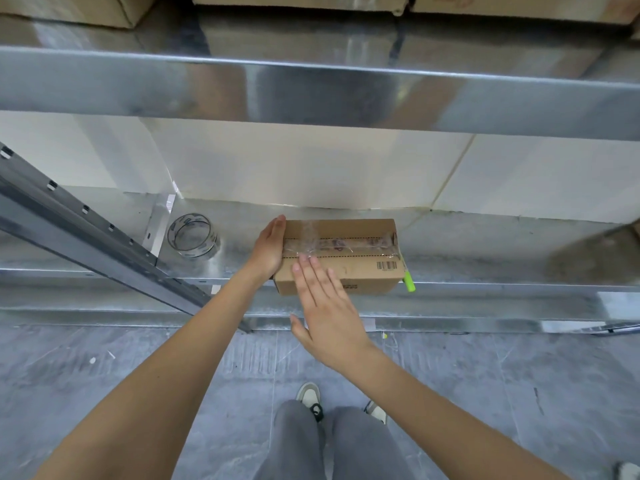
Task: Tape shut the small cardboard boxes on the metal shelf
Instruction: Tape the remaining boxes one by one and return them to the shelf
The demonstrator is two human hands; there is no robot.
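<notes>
risk first: the clear tape [337, 242] along the top seam of the box [341, 256] looks wrinkled and bunched near its left end, so smoothing it fast will likely trap creases or air and leave the flaps poorly sealed. the box sits at the front edge of the shelf [485, 244], its near face about flush with the lip, so a hard downward or forward push could probably tip or slide it off to the floor. a green marker-like thing [409, 280] sits just beside the box's right near corner and could get knocked off too. the tape roll [192, 237] stands well apart on the left, a reach away if another strip is needed.

hands: left hand [272, 245] is flat and open, fingers straight, palm against the box's left end, bracing it. right hand [325, 306] is open wide, fingers straight and together, fingertips [308, 261] at the near edge of the tape on the box top; palm hovers off the front, holds nothing.
</notes>
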